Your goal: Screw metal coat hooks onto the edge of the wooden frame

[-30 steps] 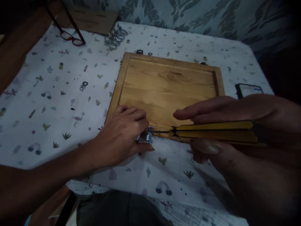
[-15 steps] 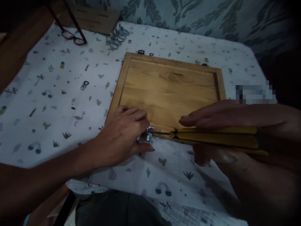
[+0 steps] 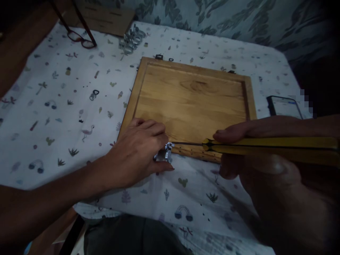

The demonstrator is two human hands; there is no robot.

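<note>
A leaf-patterned wall [image 3: 225, 21] stands behind a table [image 3: 63, 140] spread with a white printed cloth. Toward the far left lie reddish-brown glasses [image 3: 81, 40], with a slotted brown sheet [image 3: 101, 19] behind them and a cluster of metal pieces [image 3: 132, 38] just beside its corner. Nearer the front, the left hand [image 3: 138, 150] has its fingers curled over the front left corner area of a framed wooden panel [image 3: 193, 95], with the thumb at the front edge; between fingers and thumb it pinches a shiny metal fitting [image 3: 168, 152], and this hold looks the same as half a second ago. The panel lies flat on the cloth, the fitting at its front edge. To the right, a yellow-handled screwdriver [image 3: 265, 146] has shifted rightward and slightly up, so more of its thin shaft shows and small dark holes along the front rail are uncovered. Its tip is at the fitting's upper part; whether it is seated there cannot be told. The right hand [image 3: 281, 191] is closed loosely around the handle, thumb below and finger above. I judge this a small readjustment, with the work kept at that same fitting. Past that hand, a phone [image 3: 285, 106] rests partly hidden.
</note>
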